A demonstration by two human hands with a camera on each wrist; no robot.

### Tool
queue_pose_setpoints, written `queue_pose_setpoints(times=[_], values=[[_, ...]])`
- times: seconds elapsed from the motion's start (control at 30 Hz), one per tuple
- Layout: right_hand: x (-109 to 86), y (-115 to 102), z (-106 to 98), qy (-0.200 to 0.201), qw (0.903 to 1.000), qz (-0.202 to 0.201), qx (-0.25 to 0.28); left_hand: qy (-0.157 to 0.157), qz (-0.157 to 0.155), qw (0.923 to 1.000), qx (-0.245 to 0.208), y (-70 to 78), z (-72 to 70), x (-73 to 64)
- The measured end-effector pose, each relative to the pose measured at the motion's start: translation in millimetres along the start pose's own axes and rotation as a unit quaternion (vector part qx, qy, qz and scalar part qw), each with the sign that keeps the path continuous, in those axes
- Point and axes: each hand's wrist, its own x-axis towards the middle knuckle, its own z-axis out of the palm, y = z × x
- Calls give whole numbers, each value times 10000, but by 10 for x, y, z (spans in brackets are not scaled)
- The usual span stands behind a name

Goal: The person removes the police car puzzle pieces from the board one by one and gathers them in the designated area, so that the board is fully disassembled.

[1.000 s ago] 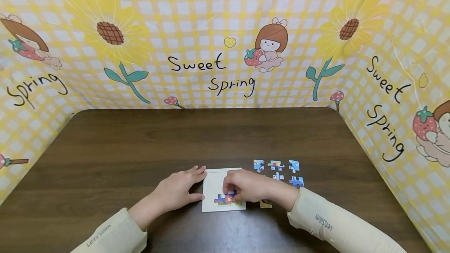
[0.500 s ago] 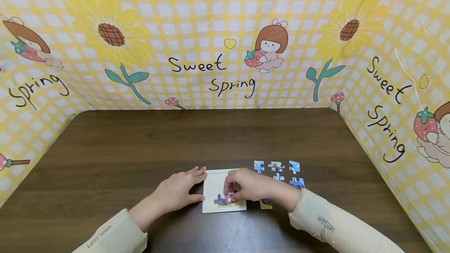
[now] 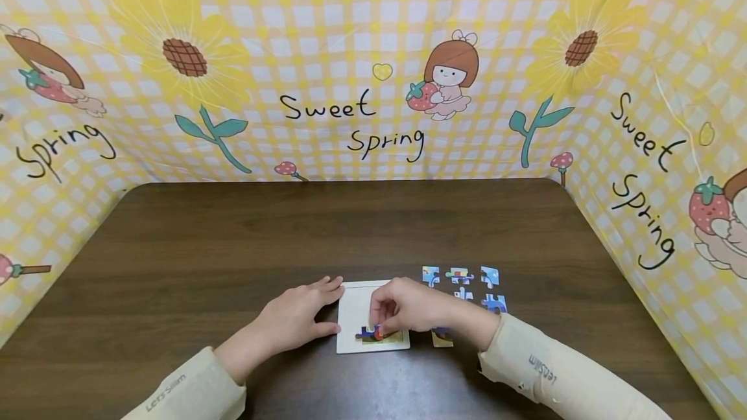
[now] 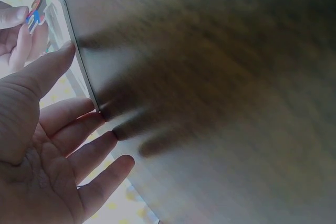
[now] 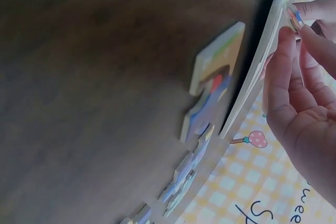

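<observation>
A white puzzle board (image 3: 353, 304) lies on the table in the head view. My right hand (image 3: 411, 306) pinches a blue and red jigsaw piece (image 3: 366, 334) between thumb and fingers over the board's lower part. The left wrist view shows this piece tilted and raised off the board. Partly covered by the hand, a yellow-green patch (image 3: 394, 338) shows on the board's lower right; whether it is print or laid pieces, I cannot tell. My left hand (image 3: 296, 317) rests at the board's left edge, fingers spread, the thumb touching that edge.
Several loose jigsaw pieces lie right of the board, among them a corner-like blue piece (image 3: 489, 276) and a brown-yellow piece (image 3: 442, 341) partly behind the right wrist. A yellow checked cloth (image 3: 327, 37) stands around the dark wooden table (image 3: 292, 225).
The jigsaw piece in my right hand has tilted, so its face shows less in the head view. The right fingers have shifted slightly; the left hand stays put.
</observation>
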Motion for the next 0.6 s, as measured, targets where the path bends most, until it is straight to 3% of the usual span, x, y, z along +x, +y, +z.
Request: queue_pose_setpoints(times=[0.6], values=[[-53,40,-52,319,9994,97,1,-5,5,10000,11,3,3,-5]])
